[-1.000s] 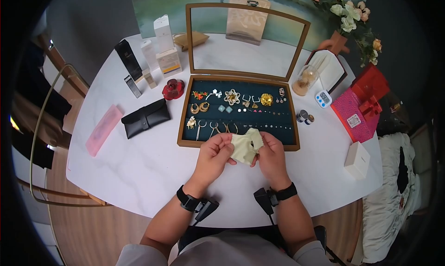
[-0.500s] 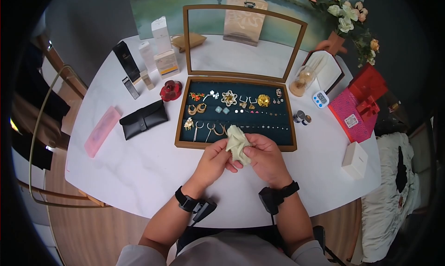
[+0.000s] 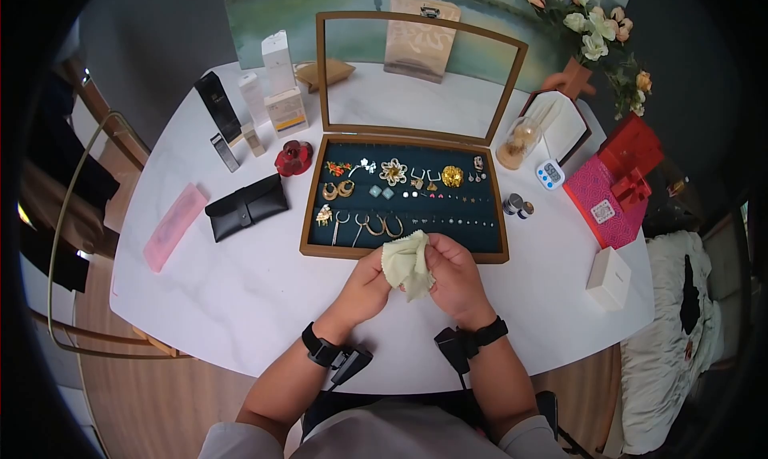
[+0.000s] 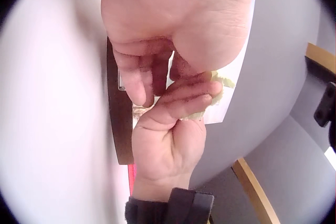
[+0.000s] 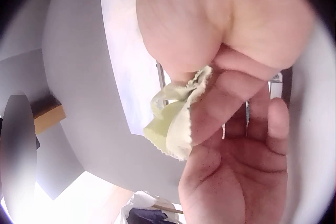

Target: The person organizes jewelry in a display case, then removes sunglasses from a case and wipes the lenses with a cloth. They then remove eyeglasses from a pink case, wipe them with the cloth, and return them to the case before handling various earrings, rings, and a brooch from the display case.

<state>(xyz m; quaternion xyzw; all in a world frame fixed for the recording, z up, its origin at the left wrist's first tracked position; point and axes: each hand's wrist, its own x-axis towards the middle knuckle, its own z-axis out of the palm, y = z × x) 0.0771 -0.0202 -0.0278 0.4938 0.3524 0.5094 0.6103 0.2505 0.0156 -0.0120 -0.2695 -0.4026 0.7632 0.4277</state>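
A pale green polishing cloth (image 3: 406, 260) with zigzag edges is bunched between my two hands, in front of the jewellery case (image 3: 404, 251). At its left side my left hand (image 3: 364, 289) holds it, with the thumb partly covered by the fabric. My right hand (image 3: 458, 281) pinches the other side, thumb on top. In the right wrist view the cloth (image 5: 176, 124) stands up in folds beside the right hand's fingers, and the left hand (image 5: 236, 176) lies close below. Whether the cloth wraps anything, I cannot tell. Earrings and brooches sit on the case's dark green lining.
The case's glass lid (image 3: 420, 129) stands raised behind it. To the left lie a black pouch (image 3: 248, 208), a pink case (image 3: 176, 227) and a red flower ornament (image 3: 294, 158). On the right are a timer (image 3: 550, 174), small jars (image 3: 514, 204), a pink gift bag (image 3: 600, 199) and a white box (image 3: 610, 279).
The cloth was spread between both hands, then bunched upright and turned over; it now drapes over the left thumb. Both hands stay near the case's front edge and have shifted slightly.
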